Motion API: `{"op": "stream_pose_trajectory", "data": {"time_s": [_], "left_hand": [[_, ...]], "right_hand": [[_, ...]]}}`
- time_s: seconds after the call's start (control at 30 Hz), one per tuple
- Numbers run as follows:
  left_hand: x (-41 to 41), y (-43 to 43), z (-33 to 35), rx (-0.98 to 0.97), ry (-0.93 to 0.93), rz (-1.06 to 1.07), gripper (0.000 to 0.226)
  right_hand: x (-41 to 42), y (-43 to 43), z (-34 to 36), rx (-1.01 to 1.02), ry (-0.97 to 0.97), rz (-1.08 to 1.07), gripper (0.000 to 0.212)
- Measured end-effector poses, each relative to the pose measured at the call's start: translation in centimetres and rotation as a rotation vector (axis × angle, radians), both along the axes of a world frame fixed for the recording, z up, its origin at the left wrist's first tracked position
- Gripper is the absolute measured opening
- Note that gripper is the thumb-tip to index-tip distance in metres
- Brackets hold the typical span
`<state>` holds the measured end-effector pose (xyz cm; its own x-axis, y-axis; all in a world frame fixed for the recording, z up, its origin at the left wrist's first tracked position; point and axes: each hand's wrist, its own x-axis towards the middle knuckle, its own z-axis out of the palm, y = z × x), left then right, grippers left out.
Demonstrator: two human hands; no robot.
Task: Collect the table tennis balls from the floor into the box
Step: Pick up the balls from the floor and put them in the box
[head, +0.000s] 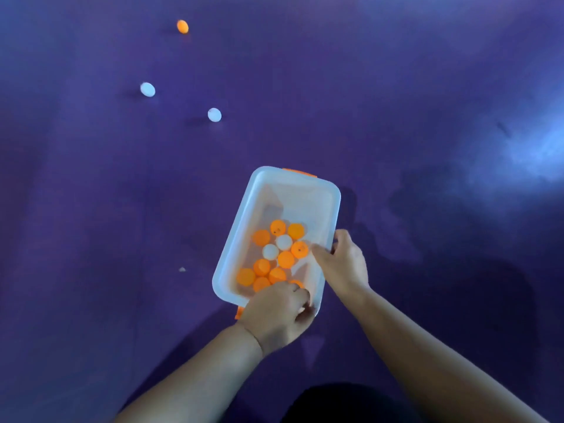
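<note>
Balls in the box (286, 259): roughly a dozen, mostly orange, bunched at the near end of the box (238, 227). Three lie loose on the floor (91, 209) beyond its far-left corner: white ball (214, 114) nearest, second white ball (147, 89) further left, orange ball (182, 26) farthest. Right grip (341, 261) pinches the box's right wall, thumb outside; left grip (274, 312) curls over the near rim, ball or rim I cannot tell. My judgement: keep the box level while sliding it toward the nearest white ball.
</note>
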<state>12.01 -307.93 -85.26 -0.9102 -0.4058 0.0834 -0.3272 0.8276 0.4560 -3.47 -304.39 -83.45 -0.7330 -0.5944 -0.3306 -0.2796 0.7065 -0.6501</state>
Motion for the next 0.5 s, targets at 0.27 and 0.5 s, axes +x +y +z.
{"op": "stream_pose_trajectory", "data": {"time_s": [0.27, 0.5], "left_hand": [[-0.1, -9.7, 11.9, -0.497, -0.161, -0.39, 0.019], [-0.4, -18.5, 23.3, -0.754, -0.319, -0.358, 0.022]], "right_hand": [[-3.7, -2.7, 7.0, -0.064, -0.111, 0.056, 0.011], [-5.9, -6.9, 13.5, -0.217, -0.079, 0.075, 0.009]]}}
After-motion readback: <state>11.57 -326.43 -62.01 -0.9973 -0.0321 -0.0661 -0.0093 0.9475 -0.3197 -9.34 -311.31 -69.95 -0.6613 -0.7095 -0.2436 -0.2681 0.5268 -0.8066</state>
